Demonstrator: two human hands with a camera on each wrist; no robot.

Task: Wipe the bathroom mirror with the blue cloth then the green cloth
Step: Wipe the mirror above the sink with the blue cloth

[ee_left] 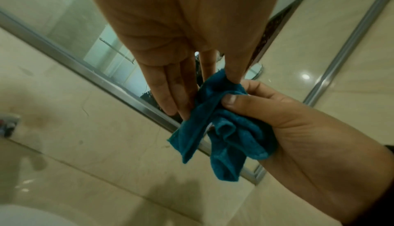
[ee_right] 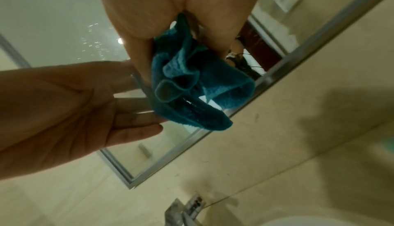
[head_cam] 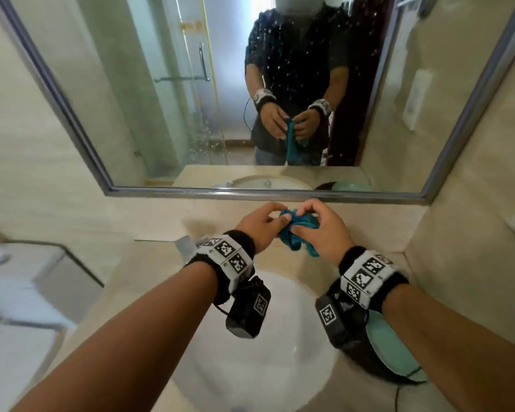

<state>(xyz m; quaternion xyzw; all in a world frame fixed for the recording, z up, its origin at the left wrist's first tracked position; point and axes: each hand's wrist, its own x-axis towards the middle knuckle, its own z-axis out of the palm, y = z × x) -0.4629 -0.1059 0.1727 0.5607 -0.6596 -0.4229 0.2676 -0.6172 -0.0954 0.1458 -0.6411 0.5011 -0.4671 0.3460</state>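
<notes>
Beige marble counter [head_cam: 149, 263] under droplet-spotted mirror [head_cam: 161, 99]; both hands' fingers [ee_left: 234, 101] pinching crumpled blue cloth [head_cam: 298, 233].

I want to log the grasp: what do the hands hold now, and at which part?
The blue cloth, bunched. The right hand grips its upper folds between thumb and fingers; the left hand pinches its top edge with thumb and straight fingers.
</notes>
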